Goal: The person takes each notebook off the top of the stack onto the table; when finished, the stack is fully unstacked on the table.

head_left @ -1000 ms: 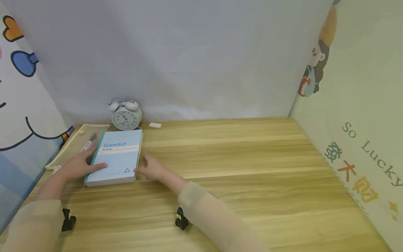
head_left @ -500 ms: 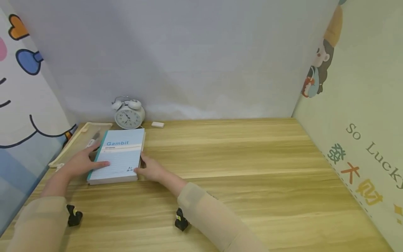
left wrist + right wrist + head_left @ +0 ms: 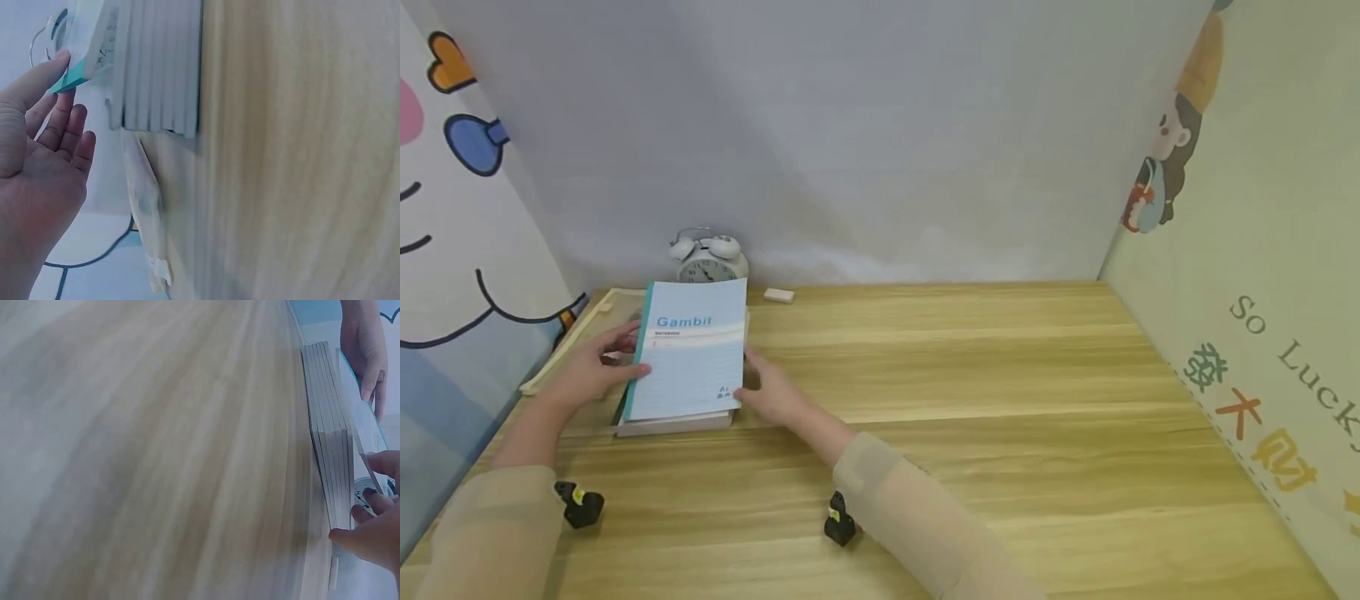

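Since a second ago the blue cover [image 3: 691,358] of the notebook [image 3: 673,421] has come up off the pages — before, it lay flat and shut.

Nearest to me, at about 7 o'clock and 6 o'clock on the wooden table [image 3: 970,375], I see two small black clips, one by each sleeve.

A bit farther, at about 10 o'clock, sits the notebook. My left hand [image 3: 597,367] pinches the green spine edge of the raised cover, thumb on top and fingers under. My right hand [image 3: 772,392] is at the other side of the book; its fingers curl round the page edge and hold the cover up there.

Under the left hand lies a see-through pencil pouch [image 3: 568,350], partly hidden.

Farthest, at 11 o'clock by the wall, stands a white alarm clock [image 3: 709,254], just behind the notebook. A small white eraser [image 3: 778,295] lies just beside it.
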Motion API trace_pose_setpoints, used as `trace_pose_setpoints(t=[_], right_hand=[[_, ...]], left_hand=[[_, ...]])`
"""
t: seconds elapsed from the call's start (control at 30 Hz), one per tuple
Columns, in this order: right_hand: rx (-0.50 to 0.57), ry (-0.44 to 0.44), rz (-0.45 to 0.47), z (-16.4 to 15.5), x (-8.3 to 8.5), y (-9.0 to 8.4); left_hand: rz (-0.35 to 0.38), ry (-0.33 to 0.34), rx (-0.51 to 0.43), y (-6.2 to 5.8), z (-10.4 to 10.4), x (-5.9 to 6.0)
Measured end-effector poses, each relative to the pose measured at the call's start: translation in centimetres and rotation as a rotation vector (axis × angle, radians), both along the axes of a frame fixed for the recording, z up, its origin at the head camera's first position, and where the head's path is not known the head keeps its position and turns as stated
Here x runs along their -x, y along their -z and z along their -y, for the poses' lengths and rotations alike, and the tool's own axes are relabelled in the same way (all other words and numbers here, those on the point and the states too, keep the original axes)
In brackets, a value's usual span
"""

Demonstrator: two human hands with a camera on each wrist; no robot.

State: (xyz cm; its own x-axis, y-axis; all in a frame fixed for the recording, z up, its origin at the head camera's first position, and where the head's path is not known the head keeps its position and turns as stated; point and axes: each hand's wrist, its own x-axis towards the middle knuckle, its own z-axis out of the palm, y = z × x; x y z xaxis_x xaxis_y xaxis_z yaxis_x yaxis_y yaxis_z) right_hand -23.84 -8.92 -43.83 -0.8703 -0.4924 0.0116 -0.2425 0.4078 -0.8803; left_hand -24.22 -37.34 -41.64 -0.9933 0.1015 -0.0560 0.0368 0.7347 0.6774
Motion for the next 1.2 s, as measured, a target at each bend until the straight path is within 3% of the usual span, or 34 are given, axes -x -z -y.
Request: trace_pose_setpoints(t=[0.2,0.5,0.7,0.93,1.2], right_hand=[[0.098,0.052,-0.022,-1.1,0.8,-1.1],[0.089,0.11,-0.085,-4.6,2.0,-3.4],[0.043,0.128,-0.078,-7.7,2.2,-4.4],[0.004,0.131,-0.059,-11.1,2.6,-4.5],[-0.042,0.099,0.024,-14.1,1.9,-3.0]], left_hand=[[-0.077,0.016,0.064,-1.6,-1.1,0.2],[-0.121,0.073,0.166,-3.5,-4.1,1.3],[-0.146,0.093,0.163,-4.9,-7.2,1.6],[-0.154,0.191,0.15,-4.7,-10.2,2.2],[-0.182,0.277,0.222,-2.8,-13.0,2.9]])
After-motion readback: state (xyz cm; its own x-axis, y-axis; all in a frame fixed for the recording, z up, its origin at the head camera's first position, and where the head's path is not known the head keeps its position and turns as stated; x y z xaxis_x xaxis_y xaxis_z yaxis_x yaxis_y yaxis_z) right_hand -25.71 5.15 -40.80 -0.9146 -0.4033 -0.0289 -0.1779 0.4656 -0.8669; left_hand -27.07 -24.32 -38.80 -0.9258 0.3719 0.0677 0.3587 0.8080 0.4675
